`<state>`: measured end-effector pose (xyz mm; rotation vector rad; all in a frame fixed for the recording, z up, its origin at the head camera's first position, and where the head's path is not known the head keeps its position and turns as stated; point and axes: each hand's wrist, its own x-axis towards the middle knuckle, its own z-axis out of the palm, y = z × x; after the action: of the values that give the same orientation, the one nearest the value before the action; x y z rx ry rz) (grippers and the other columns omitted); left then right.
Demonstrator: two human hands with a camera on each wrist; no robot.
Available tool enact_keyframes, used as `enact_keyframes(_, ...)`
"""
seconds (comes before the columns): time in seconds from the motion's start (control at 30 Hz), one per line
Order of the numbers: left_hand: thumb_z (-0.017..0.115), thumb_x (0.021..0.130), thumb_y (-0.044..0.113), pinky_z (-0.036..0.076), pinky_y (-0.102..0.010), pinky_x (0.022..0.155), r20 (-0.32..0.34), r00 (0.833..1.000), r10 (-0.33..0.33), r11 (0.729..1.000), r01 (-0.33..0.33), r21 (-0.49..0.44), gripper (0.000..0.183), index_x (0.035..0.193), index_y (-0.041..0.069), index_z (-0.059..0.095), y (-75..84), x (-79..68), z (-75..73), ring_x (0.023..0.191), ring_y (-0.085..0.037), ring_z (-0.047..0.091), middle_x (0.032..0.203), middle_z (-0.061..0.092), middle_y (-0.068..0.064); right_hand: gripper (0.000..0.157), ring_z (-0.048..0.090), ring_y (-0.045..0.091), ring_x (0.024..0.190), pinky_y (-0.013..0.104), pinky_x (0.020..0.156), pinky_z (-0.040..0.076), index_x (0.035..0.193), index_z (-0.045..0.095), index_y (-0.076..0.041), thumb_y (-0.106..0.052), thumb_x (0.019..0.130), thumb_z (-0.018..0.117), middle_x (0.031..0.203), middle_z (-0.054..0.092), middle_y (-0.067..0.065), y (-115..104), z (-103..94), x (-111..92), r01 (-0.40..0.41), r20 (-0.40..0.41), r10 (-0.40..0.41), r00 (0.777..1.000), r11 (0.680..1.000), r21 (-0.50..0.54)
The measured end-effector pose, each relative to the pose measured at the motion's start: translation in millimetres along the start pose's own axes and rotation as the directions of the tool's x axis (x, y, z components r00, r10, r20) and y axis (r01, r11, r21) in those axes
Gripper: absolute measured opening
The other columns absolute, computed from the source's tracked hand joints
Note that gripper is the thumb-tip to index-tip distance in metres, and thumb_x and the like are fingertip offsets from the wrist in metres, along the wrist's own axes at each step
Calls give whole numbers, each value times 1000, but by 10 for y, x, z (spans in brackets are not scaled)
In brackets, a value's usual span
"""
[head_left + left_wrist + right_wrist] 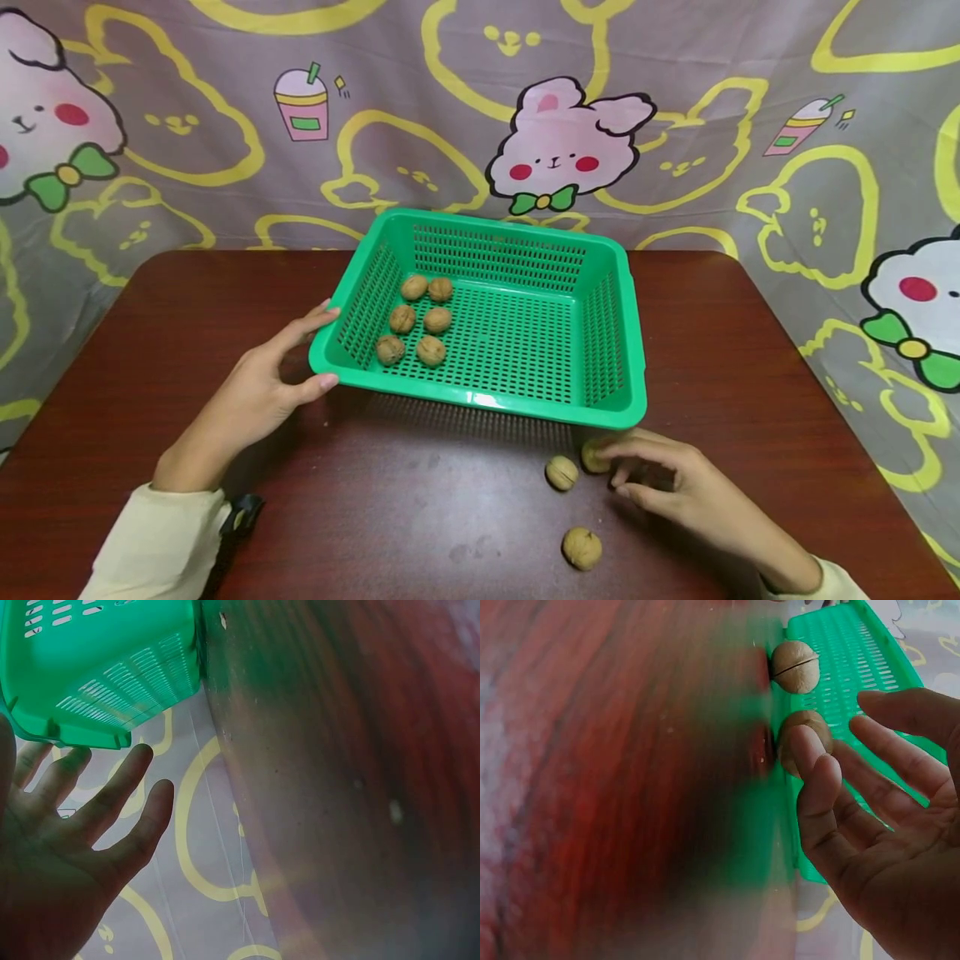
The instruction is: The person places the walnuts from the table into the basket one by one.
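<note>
A green plastic basket (480,398) with slotted walls stands on the table, several walnuts (438,320) lying in its left part. My left hand (251,392) is at the basket's left front corner, fingertips at the left rim and thumb by the front rim; its fingers are spread in the left wrist view. Right of centre, in front of the basket, my right hand (693,487) touches a walnut (595,457) with its fingertips. The thumb is apart from that walnut, which is partly hidden by the fingers. Just left of it lies another walnut (562,472), its seam visible in the right wrist view.
Nearer the front edge lies a further walnut (582,548) on the dark red-brown wooden table (390,508). Behind and beside the table hangs a grey cloth (697,50) printed with cartoon rabbits and yellow bear outlines.
</note>
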<state>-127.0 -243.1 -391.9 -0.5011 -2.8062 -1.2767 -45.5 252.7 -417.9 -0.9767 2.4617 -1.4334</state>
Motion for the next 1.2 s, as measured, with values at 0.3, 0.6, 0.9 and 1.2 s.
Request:
enact_keyframes(0.3, 81, 93, 15, 38, -72, 109, -7, 1000, 8, 1000, -8, 4, 81, 161, 33, 41, -5, -2, 9, 151, -46, 39, 172, 31, 2, 42, 67, 3, 85, 21, 73, 56, 122, 72, -14, 10, 88, 75, 115, 71, -3, 33, 60, 13, -50, -47, 43, 998, 987, -151)
enact_keyframes(0.6, 81, 93, 15, 38, -71, 109, -3, 1000, 1, 1000, -1, 2, 81, 161, 33, 41, -2, -3, 2, 152, -46, 38, 173, 31, 3, 42, 63, -3, 96, 18, 76, 54, 116, 75, -18, 9, 84, 78, 110, 74, -5, 61, -8, -24, -133, -105, 114, 988, 969, -207)
enact_keyframes(0.9, 81, 93, 14, 38, -71, 110, -2, 1000, -3, 1000, 3, 1, 81, 161, 33, 41, 1, 6, 4, 152, -46, 37, 173, 31, 3, 30, 73, 9, 81, 29, 65, 60, 127, 67, 2, 5, 98, 67, 105, 75, -3, 5, -512, -9, -424, -227, 408, 884, 905, -24)
enact_keyframes(1.2, 81, 93, 14, 37, -73, 109, -8, 1000, 1, 1000, -1, -4, 81, 160, 34, 41, -1, -1, 4, 152, -47, 38, 172, 31, 3, 35, 78, 14, 86, 24, 71, 61, 135, 65, -5, -5, 101, 69, 111, 77, -7, -265, -867, 382, -362, -356, 366, 860, 929, 79)
